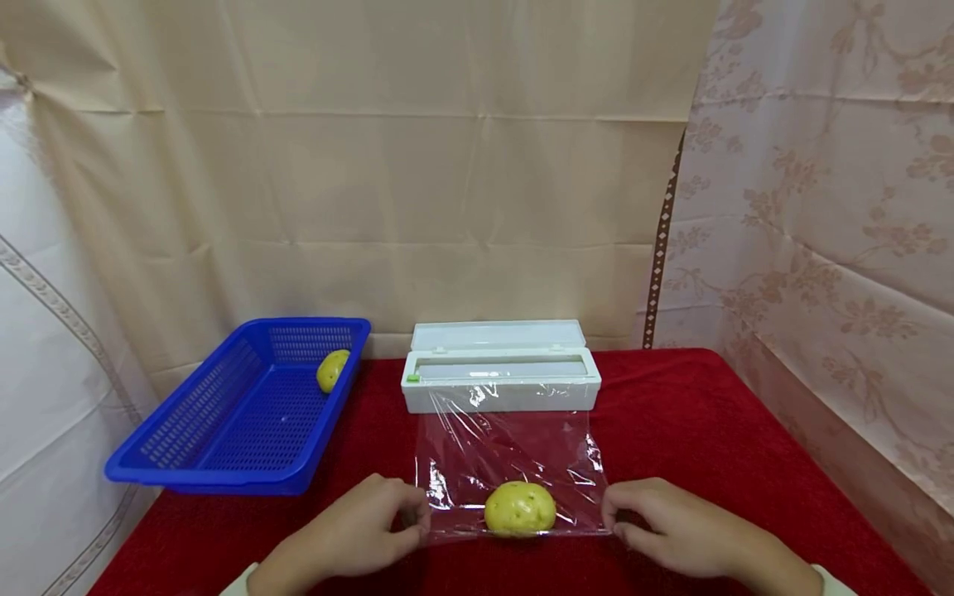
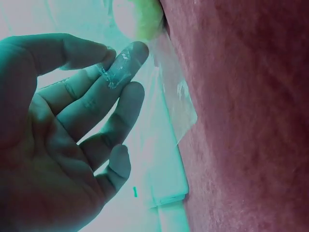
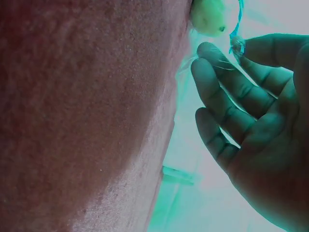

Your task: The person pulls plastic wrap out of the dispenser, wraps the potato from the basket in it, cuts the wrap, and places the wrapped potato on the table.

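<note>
A sheet of clear cling film (image 1: pixel 514 443) runs toward me from a white film dispenser (image 1: pixel 501 397) whose lid stands up. My left hand (image 1: pixel 373 526) pinches the near left corner between thumb and fingertips; a crinkled bit of film (image 2: pixel 113 75) shows there in the left wrist view. At the near right corner, my right hand (image 1: pixel 663 526) grips the film with thumb and index finger, the other fingers loosely bent. Between the hands sits a yellow potato (image 1: pixel 520 507), at the near edge of the film, which crosses its lower part in the head view.
To the left, a blue plastic basket (image 1: pixel 209 478) holds another yellow potato (image 1: pixel 332 371) against its right wall. A red cloth (image 1: pixel 671 414) covers the table. Beige curtains (image 1: pixel 484 182) hang behind it, and a floral curtain (image 1: pixel 842 248) on the right.
</note>
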A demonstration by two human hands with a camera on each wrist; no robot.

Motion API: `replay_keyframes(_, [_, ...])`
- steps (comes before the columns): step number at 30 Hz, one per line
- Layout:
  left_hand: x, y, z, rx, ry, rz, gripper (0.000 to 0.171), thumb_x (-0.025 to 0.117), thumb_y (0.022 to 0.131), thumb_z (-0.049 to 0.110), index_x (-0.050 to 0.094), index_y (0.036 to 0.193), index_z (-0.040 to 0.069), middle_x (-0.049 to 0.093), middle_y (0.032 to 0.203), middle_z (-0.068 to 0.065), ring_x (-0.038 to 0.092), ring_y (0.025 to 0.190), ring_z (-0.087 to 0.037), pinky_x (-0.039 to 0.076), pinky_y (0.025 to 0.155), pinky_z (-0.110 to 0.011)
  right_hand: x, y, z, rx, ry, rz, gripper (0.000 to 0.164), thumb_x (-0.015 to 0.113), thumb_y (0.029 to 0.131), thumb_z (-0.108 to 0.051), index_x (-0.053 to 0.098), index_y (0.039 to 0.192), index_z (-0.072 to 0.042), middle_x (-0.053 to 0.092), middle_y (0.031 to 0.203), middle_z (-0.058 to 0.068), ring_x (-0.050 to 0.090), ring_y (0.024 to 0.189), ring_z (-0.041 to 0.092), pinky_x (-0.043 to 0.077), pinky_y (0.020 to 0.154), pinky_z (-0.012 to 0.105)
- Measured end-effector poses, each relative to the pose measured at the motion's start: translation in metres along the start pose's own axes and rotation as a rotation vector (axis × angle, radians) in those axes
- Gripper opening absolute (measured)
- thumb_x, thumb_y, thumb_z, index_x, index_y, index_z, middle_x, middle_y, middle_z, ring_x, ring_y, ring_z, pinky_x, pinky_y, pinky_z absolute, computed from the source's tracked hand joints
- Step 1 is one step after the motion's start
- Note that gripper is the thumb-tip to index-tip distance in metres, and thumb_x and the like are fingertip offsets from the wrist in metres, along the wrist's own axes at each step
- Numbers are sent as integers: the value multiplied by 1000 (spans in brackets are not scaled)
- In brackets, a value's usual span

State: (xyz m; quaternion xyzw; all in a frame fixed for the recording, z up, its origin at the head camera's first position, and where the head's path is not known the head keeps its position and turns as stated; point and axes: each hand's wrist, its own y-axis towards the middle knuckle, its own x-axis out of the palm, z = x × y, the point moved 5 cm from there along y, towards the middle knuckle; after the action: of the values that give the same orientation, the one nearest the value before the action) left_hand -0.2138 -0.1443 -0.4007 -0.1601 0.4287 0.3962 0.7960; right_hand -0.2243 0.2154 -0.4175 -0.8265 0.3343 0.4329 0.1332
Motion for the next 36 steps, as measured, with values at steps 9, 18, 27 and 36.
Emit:
replay_keyframes(9, [-5,8,-4,-20,-13,73,14,68,94,14,66,84,24,58,67,20,52,60,4,46,55,-19,-6,5,2,57,29,67,20,61,101,-9,60,95,-29,61,77,-15,56,72,0,51,65,22])
replay_keyframes(18, [-2,14,-12,-109,-109,36,10,61,99,13,63,89,15,68,69,9,65,60,-3,53,56,-24,-2,11,9,95,164,72,18,51,103,-3,56,94,-18,68,82,-4,69,74,9,59,67,28])
replay_keyframes(27, [-2,16,-18,-140,-73,112,10,60,103,14,62,93,13,65,66,9,65,56,-5,51,55,-24,0,20,19,122,214,110,12,49,107,-7,55,97,-11,65,75,1,69,65,11,60,59,31])
replay_keyframes(36, [2,26,-30,-221,-53,122,12,57,105,14,60,94,12,62,59,9,61,51,-8,48,51,-26,2,31,28,186,78,139,10,51,107,-12,55,99,-17,59,64,-7,63,53,7,52,57,26])
